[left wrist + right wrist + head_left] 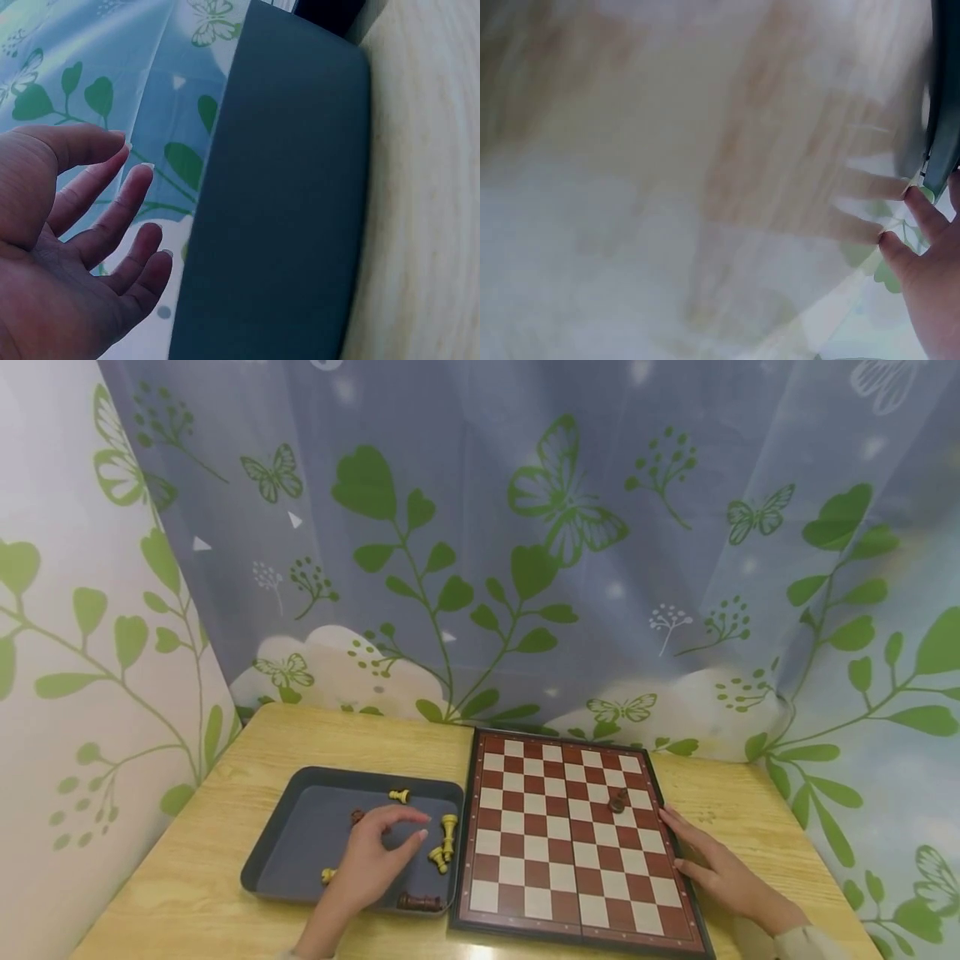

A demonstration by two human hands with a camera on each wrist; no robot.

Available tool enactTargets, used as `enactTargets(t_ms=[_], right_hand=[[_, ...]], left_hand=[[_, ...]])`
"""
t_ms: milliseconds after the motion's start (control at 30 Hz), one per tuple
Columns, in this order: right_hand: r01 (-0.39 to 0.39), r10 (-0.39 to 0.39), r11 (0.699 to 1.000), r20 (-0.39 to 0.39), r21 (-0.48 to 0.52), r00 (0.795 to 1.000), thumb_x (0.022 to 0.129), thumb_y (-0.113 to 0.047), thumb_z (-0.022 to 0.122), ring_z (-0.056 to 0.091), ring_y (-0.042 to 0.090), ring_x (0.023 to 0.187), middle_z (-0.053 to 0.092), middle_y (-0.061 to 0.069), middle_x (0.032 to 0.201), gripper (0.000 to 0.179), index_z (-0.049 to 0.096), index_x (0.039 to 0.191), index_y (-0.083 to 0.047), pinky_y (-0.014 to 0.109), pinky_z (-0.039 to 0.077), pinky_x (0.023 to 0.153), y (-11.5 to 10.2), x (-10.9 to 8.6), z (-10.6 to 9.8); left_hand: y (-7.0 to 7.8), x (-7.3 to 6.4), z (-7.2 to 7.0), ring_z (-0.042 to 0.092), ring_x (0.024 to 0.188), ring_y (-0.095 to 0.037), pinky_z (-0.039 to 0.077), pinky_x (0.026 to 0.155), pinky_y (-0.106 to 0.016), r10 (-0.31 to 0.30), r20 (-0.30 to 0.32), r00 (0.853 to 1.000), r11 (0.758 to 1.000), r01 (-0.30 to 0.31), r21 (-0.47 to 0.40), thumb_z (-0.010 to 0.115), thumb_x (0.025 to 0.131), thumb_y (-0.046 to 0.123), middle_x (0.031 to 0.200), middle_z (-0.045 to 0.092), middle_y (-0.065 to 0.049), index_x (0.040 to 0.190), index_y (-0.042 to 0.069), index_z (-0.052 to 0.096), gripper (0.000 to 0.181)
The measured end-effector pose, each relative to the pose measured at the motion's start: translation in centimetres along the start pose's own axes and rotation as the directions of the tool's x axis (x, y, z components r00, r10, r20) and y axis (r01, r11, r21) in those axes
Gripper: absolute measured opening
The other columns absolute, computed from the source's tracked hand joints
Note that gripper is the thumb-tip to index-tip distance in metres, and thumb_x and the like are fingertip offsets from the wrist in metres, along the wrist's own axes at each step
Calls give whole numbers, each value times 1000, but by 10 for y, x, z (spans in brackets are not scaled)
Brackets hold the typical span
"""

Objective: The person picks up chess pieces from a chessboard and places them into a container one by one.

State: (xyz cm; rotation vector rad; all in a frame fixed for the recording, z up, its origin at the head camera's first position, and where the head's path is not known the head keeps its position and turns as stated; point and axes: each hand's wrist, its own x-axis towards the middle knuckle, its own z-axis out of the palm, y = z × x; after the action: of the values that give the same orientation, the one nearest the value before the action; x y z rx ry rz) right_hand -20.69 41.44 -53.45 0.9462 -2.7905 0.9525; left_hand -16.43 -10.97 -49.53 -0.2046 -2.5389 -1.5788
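Observation:
My left hand (377,853) hovers over the grey tray (277,839), thumb and fingers curved apart with nothing between them. The left wrist view shows the same hand (97,240) beside the tray's outer wall (277,187). Yellow chess pieces (449,832) lie around it in the tray, with a dark brown piece (420,902) near the front wall and another dark piece (357,817) partly hidden behind the hand. My right hand (716,867) rests its fingers along the right edge of the chessboard (512,870). One brown chess piece (617,803) lies tipped over on the board.
Tray and board sit side by side on a light wooden table (202,852). Behind it hangs a blue curtain (465,527) printed with leaves and butterflies, and patterned fabric also covers both sides.

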Motion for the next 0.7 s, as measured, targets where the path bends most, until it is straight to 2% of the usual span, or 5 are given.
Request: enactTargets(t_ms=[100,267,433,533,700], right_hand=[[-6,6,1000,1,4,1000,101,-10,62,10,-19,143,13,-22,162,65,32,158,-1,-3,14,103,0,0,-1],[-1,1,1000,-2,19,1000,101,-9,61,9,-19,143,12,-23,162,65,32,158,1,-3,14,104,-1,0,0],[-16,16,999,0,47,1000,101,-8,60,9,-19,143,19,4,167,65,31,158,2,-3,13,104,-2,1,2],[-25,25,998,5,50,1000,101,-8,60,9,-19,143,21,16,166,66,30,158,1,-3,12,104,-1,1,3],[-35,36,999,-17,20,999,99,-8,62,9,-20,141,22,12,165,66,32,158,-1,-3,12,103,-2,-1,3]], left_hand=[[4,3,2,61,112,-23,47,93,-49,21,33,999,1000,-20,-22,77,91,10,109,71,7,103,24,77,19],[11,13,10,63,114,-26,46,100,-57,80,90,993,996,-77,-36,76,91,8,111,72,5,106,20,77,20],[27,26,19,58,122,-30,44,101,-60,123,141,982,992,-120,-29,74,93,9,115,71,4,105,24,76,19],[40,36,26,56,124,-33,43,102,-60,172,187,967,985,-171,-23,72,94,10,117,71,-1,106,20,76,16],[59,60,43,57,117,-33,45,100,-55,265,268,926,959,-281,21,69,97,11,115,70,-7,110,13,76,14]])
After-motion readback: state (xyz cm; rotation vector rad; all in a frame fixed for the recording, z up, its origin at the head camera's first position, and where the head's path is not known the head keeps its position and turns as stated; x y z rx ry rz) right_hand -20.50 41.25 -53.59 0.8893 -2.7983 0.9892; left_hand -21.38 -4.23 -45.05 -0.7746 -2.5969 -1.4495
